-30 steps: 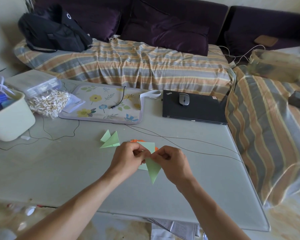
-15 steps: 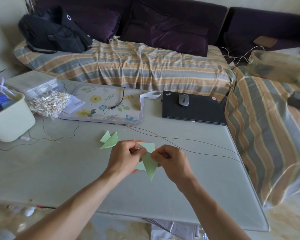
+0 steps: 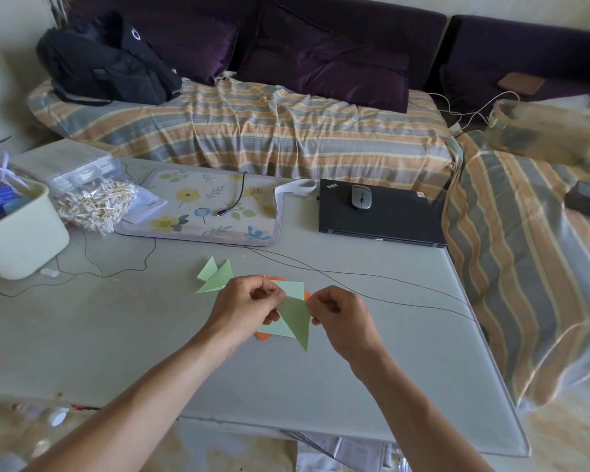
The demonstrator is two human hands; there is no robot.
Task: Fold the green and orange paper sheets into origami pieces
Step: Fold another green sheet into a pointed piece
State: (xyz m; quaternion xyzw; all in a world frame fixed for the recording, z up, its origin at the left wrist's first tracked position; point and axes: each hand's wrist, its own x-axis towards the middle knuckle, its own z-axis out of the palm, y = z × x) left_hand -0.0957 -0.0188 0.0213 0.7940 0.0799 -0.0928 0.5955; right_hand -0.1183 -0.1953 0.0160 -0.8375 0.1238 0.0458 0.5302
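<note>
Grey table (image 3: 123,338), green paper triangle (image 3: 297,318) pinched between left hand (image 3: 244,308) and right hand (image 3: 343,321).

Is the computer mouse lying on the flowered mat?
No, the computer mouse lies on the closed black laptop, to the right of the flowered mat.

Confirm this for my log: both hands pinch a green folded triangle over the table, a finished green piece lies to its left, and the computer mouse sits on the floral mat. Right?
Not quite. The head view shows the mouse sitting on the closed black laptop, not on the floral mat. The rest holds: the left hand and right hand pinch the green folded triangle, and the finished green piece lies to its left.
</note>
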